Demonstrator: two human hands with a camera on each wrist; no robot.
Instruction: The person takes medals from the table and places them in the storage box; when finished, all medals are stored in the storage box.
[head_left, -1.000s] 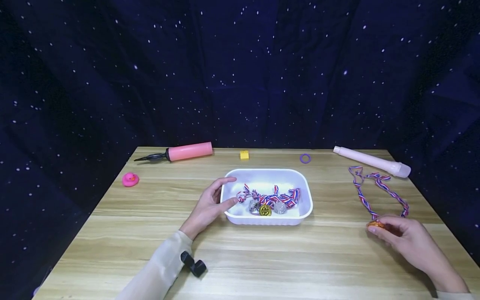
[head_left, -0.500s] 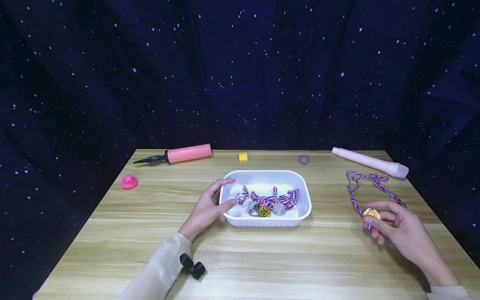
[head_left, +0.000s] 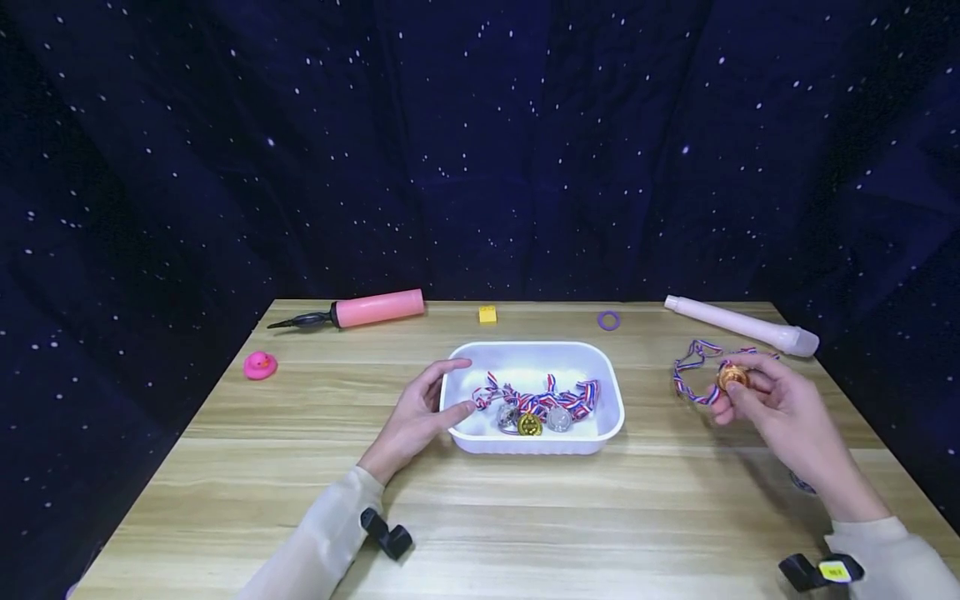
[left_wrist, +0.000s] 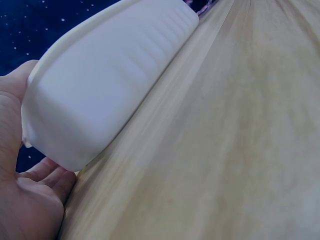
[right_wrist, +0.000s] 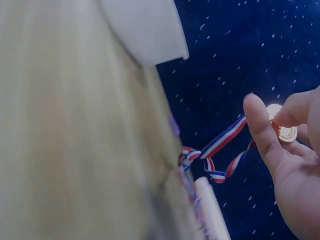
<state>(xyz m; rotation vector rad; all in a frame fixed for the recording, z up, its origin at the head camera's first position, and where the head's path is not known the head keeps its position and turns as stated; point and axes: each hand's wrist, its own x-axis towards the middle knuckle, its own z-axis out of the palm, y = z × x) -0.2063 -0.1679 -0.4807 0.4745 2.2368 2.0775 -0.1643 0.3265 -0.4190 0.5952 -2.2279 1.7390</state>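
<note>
My right hand (head_left: 791, 412) pinches a bronze-gold medal (head_left: 732, 376) between thumb and fingers, raised over the right side of the table. Its red, white and blue ribbon (head_left: 678, 379) trails behind the fingers towards the table; the right wrist view shows the medal (right_wrist: 286, 133) and a loop of ribbon (right_wrist: 227, 137). At the centre, my left hand (head_left: 412, 417) grips the left end of a white plastic tray (head_left: 536, 446), thumb and index finger over the rim. Inside the tray lie a gold medal (head_left: 529, 424), two silver medals (head_left: 558, 418) and their bunched striped ribbons (head_left: 585, 400).
Along the back lie a pink hand pump (head_left: 378, 309), a yellow block (head_left: 487, 314), a purple ring (head_left: 608, 321) and a pale pink microphone-shaped stick (head_left: 738, 323). A pink rubber duck (head_left: 260, 365) sits at the left edge. Something small and bluish-grey (head_left: 801, 482) shows beside my right wrist.
My right hand has lifted the bronze-gold medal from the table and moved it away from me and slightly left, drawing its ribbon along. The left hand and tray stay put.
</note>
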